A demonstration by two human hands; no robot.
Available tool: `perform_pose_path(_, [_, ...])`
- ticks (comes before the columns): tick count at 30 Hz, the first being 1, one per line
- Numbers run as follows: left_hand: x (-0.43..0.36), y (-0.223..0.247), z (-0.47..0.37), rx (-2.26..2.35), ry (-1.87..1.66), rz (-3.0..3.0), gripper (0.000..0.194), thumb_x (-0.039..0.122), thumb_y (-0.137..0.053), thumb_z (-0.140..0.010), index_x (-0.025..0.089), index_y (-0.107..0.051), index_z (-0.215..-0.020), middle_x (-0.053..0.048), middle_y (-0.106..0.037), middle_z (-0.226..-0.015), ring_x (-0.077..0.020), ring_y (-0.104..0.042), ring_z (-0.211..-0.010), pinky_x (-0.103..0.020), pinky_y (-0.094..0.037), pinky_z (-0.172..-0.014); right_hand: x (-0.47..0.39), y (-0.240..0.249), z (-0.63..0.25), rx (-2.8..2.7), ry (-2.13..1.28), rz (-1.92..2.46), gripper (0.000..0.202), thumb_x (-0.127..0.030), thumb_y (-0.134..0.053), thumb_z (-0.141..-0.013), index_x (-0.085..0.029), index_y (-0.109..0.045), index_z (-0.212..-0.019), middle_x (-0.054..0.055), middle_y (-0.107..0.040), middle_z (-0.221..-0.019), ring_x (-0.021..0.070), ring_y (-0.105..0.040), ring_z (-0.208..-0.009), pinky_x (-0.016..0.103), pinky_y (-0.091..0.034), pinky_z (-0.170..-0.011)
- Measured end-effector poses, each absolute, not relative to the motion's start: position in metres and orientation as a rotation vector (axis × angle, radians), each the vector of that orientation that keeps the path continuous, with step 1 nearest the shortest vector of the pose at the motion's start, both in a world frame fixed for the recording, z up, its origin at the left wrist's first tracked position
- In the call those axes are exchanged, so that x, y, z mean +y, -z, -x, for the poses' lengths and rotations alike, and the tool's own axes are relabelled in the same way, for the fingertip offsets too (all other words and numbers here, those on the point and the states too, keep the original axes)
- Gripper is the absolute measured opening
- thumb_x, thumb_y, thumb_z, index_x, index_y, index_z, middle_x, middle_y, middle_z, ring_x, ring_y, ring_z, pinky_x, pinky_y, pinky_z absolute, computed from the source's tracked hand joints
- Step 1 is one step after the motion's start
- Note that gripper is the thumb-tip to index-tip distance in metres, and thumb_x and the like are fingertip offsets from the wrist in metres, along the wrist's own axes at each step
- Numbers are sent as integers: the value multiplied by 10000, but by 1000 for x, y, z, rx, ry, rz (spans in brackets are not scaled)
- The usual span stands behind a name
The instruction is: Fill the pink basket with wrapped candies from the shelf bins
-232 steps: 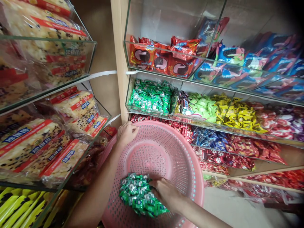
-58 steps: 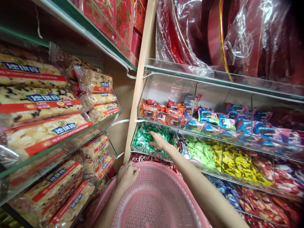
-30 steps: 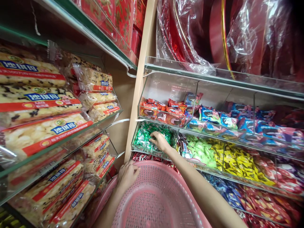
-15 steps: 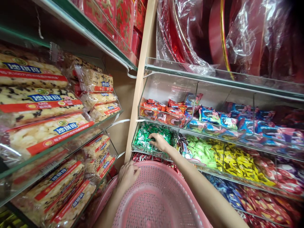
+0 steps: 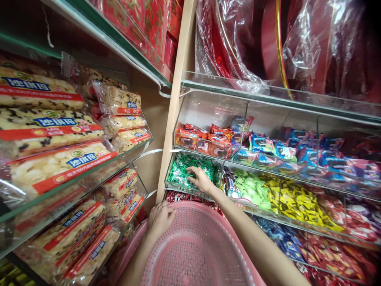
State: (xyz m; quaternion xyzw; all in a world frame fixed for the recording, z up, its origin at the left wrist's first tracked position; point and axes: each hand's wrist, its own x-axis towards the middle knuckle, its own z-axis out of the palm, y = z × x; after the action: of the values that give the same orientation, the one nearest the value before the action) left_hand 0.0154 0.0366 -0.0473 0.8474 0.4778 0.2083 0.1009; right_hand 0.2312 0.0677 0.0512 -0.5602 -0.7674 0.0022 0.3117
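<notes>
The person's left hand is curled over the far-left rim of a round, pink, perforated plastic basket, while the right hand, fingers loosely bent, lies over small, shiny green-wrapped sweets in a clear-walled shelf bin beyond the basket; whether it holds any cannot be told. Yellow-wrapped sweets sit beyond the basket's right side, and rectangular, red-banded cakes in clear wrappers are stacked to its left.
</notes>
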Motion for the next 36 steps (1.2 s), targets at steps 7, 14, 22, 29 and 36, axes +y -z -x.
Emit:
perform_pose_path(7, [35, 44, -15, 1386, -611, -2483, 354, 387, -405, -887, 214, -694, -778, -48, -615, -948, -157, -565, -889, -248, -356, -726, 72, -45, -229, -2008, -55, 1486, 301, -158, -533, -801, -206, -545, -1098, 67, -593, -1060, 205, -486, -1015, 408, -363, -898])
perform_pose_path(14, [35, 45, -15, 1409, -594, -2494, 361, 394, -402, -886, 213, -691, -768, -46, -611, -915, -155, -559, -867, -249, -353, -714, 74, -43, -230, -1910, -171, 1397, 542, -150, -589, -723, -171, -443, -1245, 95, -531, -1091, 191, -510, -981, 357, -425, -868])
perform_pose_path(22, [36, 47, -15, 1397, -595, -2510, 361, 401, -396, -888, 223, -698, -802, -46, -608, -914, -156, -556, -880, -250, -359, -731, 70, -47, -231, -1906, -248, 1400, 522, -117, -578, -715, -173, -483, -1225, 87, -605, -1063, 191, -577, -977, 348, -456, -861])
perform_pose_path(29, [36, 46, -15, 1402, -590, -2512, 373, 407, -393, -887, 212, -687, -765, -44, -601, -895, -156, -559, -870, -249, -362, -719, 66, -56, -224, -2042, -134, 1455, 355, -106, -565, -751, -172, -619, -1095, 87, -647, -1087, 217, -590, -1012, 356, -440, -890])
perform_pose_path(36, [34, 42, -15, 1407, -583, -2472, 362, 398, -407, -882, 200, -689, -773, -53, -608, -940, -160, -561, -895, -251, -368, -733, 66, -56, -222, -1976, -77, 1469, 293, -130, -558, -781, -185, -642, -1056, 78, -664, -1036, 207, -607, -956, 337, -449, -849])
